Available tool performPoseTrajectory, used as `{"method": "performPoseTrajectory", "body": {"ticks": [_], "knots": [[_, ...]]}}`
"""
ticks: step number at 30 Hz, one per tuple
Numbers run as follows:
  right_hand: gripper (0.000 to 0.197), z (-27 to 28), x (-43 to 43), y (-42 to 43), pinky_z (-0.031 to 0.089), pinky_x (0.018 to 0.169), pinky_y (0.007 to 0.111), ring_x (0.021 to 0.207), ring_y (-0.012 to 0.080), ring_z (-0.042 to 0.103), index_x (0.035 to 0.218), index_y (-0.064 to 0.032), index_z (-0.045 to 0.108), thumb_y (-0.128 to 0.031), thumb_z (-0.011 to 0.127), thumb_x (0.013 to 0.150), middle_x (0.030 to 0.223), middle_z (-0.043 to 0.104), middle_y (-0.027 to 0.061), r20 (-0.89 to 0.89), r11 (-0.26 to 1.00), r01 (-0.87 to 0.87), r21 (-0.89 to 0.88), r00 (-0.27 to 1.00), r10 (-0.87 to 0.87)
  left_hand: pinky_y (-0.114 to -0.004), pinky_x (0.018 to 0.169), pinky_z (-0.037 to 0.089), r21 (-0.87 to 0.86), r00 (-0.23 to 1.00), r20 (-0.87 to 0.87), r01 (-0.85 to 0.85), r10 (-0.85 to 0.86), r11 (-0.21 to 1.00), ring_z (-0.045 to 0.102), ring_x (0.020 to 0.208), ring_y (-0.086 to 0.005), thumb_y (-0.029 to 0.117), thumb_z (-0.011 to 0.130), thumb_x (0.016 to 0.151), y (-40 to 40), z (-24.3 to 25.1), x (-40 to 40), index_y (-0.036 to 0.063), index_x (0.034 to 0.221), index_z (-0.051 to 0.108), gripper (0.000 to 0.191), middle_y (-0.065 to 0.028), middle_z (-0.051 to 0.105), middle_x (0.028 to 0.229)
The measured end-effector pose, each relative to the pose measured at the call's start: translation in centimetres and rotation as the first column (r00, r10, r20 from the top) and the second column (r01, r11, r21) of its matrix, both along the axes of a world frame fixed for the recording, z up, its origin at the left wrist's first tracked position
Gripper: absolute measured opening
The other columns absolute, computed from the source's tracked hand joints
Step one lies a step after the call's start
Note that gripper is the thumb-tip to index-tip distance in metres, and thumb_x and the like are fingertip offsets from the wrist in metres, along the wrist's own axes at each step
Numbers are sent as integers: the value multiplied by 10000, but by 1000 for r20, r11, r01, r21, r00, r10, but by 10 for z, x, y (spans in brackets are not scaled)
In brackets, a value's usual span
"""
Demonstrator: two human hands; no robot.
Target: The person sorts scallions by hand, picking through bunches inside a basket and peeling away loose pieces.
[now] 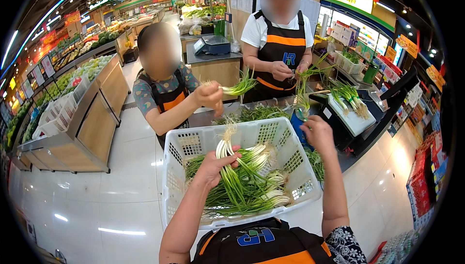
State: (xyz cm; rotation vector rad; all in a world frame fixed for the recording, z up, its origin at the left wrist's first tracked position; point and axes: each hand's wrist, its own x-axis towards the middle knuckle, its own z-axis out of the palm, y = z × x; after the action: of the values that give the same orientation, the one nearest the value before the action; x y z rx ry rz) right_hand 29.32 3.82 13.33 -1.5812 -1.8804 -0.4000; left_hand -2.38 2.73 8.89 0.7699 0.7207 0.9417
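My left hand point(215, 166) grips a bunch of spring onions point(223, 151), white stems and roots upward, green leaves hanging down. It is above a white perforated plastic crate point(249, 133). More spring onions point(218, 198) lie in the crate, several of their white ends towards its right side. Beyond the crate's right corner, my right hand point(319, 131) has its fingers bent close to a blue object point(297, 129) on the counter. Whether those fingers hold something small cannot be made out.
Across the counter, one co-worker's hand point(209, 95) holds a few spring onions point(239, 85). Another co-worker's hands point(282, 71) handle more stalks. Loose greens point(261, 112) lie behind the crate. Tied spring onions point(351, 99) rest on a scale point(358, 117) to the right.
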Motion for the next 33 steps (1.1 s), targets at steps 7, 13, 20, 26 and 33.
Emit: {"method": "performPoseTrajectory", "body": {"ticks": [7, 13, 20, 26, 33], "knots": [[224, -13, -143, -16, 482, 644, 307, 745, 238, 600, 936, -56, 597, -93, 660, 724, 855, 580, 91, -352, 753, -658, -5, 706, 614, -215, 584, 478, 81, 999, -43, -7, 10, 997, 569, 646, -119, 19, 639, 750, -4, -3, 0, -34, 994, 573, 259, -75, 611, 812], [189, -30, -153, -7, 477, 633, 324, 722, 270, 581, 888, -53, 586, -72, 654, 714, 851, 577, 95, -286, 742, -668, 50, 702, 652, -221, 570, 455, 142, 994, -108, 23, -7, 990, 556, 643, -114, 16, 639, 738, -5, -10, 6, -7, 902, 575, 178, -41, 588, 768], [159, -30, -149, -9, 476, 608, 324, 723, 276, 581, 828, -30, 570, -59, 662, 701, 801, 572, 103, -427, 741, -672, 14, 666, 612, -217, 559, 450, 136, 990, -140, 22, -3, 991, 552, 642, -109, 14, 641, 747, -6, -9, 7, -15, 940, 575, 205, -44, 591, 780], [163, -29, -143, -1, 461, 618, 352, 717, 287, 567, 790, -7, 529, -75, 643, 695, 765, 542, 119, -136, 741, -670, -42, 739, 660, -212, 545, 444, 150, 968, -249, 68, -28, 986, 541, 603, -106, 23, 658, 740, -3, -12, 10, -18, 939, 574, 220, -48, 592, 771], [205, -35, -151, -9, 445, 655, 366, 714, 300, 522, 770, 11, 457, -87, 593, 651, 732, 477, 135, 266, 762, -638, -110, 720, 641, -230, 547, 462, 51, 965, -261, 31, -16, 998, 558, 608, -123, -18, 556, 773, -2, -17, 11, -29, 912, 572, 141, -66, 595, 776]]}}
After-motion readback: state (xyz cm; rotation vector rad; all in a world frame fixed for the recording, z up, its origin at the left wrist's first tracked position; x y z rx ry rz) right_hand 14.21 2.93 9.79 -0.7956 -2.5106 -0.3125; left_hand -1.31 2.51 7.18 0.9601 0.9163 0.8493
